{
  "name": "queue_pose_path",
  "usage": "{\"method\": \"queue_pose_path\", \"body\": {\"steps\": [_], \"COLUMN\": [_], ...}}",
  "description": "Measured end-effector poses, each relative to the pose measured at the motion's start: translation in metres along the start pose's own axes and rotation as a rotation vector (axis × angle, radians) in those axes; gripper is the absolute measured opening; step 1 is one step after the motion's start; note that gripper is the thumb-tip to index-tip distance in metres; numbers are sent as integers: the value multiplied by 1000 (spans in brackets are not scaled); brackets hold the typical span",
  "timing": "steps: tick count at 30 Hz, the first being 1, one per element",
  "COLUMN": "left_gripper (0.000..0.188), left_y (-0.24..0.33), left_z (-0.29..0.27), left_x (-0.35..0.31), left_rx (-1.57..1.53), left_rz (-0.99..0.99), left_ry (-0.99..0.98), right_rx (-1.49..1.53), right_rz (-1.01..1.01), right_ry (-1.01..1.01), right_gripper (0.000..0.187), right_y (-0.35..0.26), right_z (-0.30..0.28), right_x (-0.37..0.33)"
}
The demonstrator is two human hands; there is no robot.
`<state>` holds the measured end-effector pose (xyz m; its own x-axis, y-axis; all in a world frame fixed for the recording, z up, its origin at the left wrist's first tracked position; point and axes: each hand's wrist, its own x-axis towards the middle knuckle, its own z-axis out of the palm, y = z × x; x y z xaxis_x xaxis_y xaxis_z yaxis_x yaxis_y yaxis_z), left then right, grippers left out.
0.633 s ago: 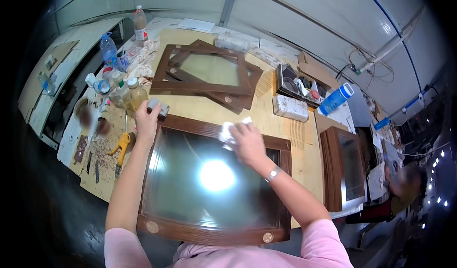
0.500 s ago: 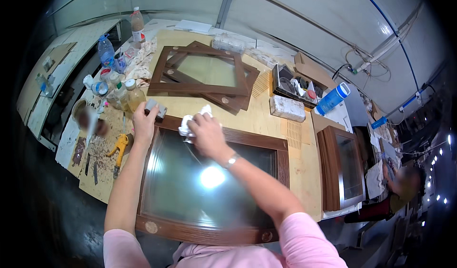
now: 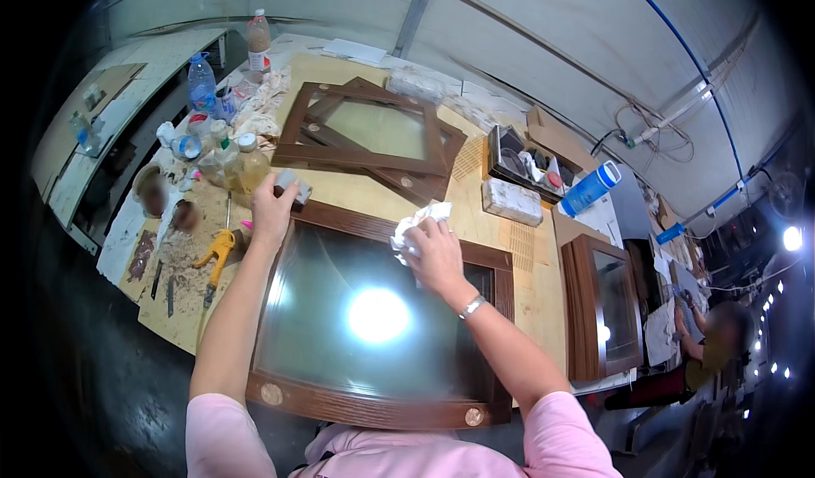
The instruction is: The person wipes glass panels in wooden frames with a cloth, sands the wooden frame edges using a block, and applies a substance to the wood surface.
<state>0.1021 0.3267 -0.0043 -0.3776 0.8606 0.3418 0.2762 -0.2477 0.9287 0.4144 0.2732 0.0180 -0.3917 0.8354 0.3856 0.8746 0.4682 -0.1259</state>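
In front of me lies a brown wooden-framed glass panel [image 3: 361,399], a bright lamp reflected in its glass. My right hand [image 3: 439,260] grips a crumpled white cloth [image 3: 418,223], which lies over the frame's far rail and the edge of the glass. At the panel's far left corner my left hand [image 3: 272,212] is closed on a small grey block [image 3: 297,188], perhaps a sanding sponge. Beyond the panel, more wooden frames [image 3: 356,157] are stacked askew.
To the left are a yellow air blow gun [image 3: 218,253], jars [image 3: 252,164] and a blue-tinted bottle [image 3: 202,85]. On the right stand a wrapped white block [image 3: 512,204], a toolbox [image 3: 501,162], a blue bottle [image 3: 592,189] and upright framed panels [image 3: 586,308]. Farther right, another person [image 3: 713,342] works.
My right hand has slid to the right along the far rail with the white cloth. My left hand, still holding the grey block, has shifted only slightly. The view has moved a little.
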Motion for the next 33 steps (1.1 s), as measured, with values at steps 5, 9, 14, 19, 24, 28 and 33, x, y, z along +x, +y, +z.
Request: {"method": "queue_pose_path", "body": {"steps": [5, 9, 14, 19, 24, 28, 33], "left_gripper": [20, 23, 21, 16, 16, 17, 24], "left_y": [-12, -6, -86, -140, -136, -134, -128], "left_z": [-26, -117, -259, -269, -256, -292, -291], "left_x": [5, -16, -64, -92, -96, -110, -110], "left_rx": [-355, -510, -79, 28, 578, 873, 1139], "left_rz": [-170, -291, -576, -499, -567, -549, -519], "left_ry": [-37, 138, 445, 492, 461, 545, 293], "right_rx": [16, 13, 80, 21, 38, 37, 24], "right_rz": [31, 149, 258, 263, 286, 286, 268], "right_ry": [-30, 49, 80, 161, 161, 161, 153], "right_gripper": [31, 29, 27, 28, 27, 26, 26], "right_y": [20, 75, 82, 87, 85, 84, 78], "right_z": [-9, -50, -60, -46, -51, -49, -49], "right_x": [-15, -73, -105, -108, -111, -109, -106]}}
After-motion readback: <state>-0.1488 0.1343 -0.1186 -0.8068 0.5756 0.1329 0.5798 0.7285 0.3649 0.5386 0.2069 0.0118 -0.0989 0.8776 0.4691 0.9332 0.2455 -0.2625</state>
